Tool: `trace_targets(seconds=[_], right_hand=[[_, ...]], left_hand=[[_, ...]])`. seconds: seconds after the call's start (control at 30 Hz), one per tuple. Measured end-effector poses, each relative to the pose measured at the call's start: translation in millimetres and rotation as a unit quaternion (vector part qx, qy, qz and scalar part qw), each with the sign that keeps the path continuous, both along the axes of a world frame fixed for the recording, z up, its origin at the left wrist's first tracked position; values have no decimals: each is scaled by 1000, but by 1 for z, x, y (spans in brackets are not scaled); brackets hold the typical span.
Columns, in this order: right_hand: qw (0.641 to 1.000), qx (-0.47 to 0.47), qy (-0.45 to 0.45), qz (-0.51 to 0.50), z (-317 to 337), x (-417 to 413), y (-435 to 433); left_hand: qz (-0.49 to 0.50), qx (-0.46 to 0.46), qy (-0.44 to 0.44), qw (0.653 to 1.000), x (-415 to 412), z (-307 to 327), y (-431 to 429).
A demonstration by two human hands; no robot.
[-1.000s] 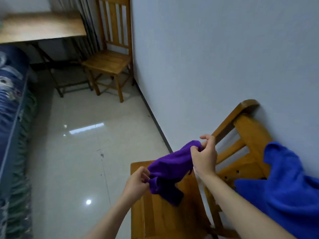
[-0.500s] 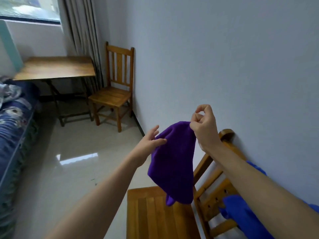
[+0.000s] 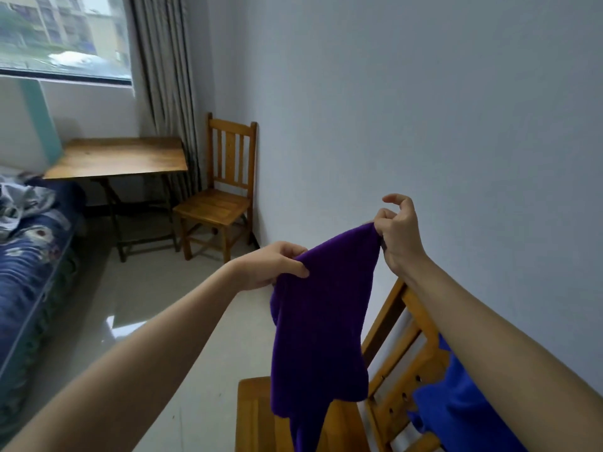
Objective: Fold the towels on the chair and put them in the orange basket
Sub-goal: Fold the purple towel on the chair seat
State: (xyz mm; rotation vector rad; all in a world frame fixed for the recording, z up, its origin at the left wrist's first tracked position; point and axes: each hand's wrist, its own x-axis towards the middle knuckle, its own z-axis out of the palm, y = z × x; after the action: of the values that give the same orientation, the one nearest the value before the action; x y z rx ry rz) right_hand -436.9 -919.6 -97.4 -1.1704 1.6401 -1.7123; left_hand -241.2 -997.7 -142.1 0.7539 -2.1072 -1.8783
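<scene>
While it hangs, purple towel (image 3: 321, 321) between left hand (image 3: 270, 265), right hand (image 3: 399, 236).

Soft window (image 3: 62, 34) daylight; glare on floor (image 3: 130, 321).

Bare left forearm (image 3: 156, 340) and bare right forearm (image 3: 496, 324), slim and smooth, end in an uncovered left hand (image 3: 266, 265) and right hand (image 3: 403, 238); only skin shows throughout
</scene>
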Motion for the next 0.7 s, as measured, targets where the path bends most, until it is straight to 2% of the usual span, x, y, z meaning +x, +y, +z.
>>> trace_targets(seconds=[0.13, 0.37, 0.47, 0.57, 0.63, 0.7], right_hand=[[1000, -4, -4, 10, 3, -1, -5], [999, 10, -38, -1, -15, -17, -8], [998, 31, -60, 2, -31, -18, -10], [997, 68, -15, 12, -43, -17, -14], [991, 127, 16, 33, -51, -16, -16], [973, 219, 3, 70, -65, -14, -16]], left_hand=[[29, -46, -36, 998, 11, 8, -4], [94, -159, -207, 961, 60, 3, -17], [132, -151, -166, 966, 71, 3, -16], [189, -162, -129, 960, 64, 8, -14], [256, -209, -92, 939, 56, 12, -11], [304, -236, -29, 923, 49, 16, -8]])
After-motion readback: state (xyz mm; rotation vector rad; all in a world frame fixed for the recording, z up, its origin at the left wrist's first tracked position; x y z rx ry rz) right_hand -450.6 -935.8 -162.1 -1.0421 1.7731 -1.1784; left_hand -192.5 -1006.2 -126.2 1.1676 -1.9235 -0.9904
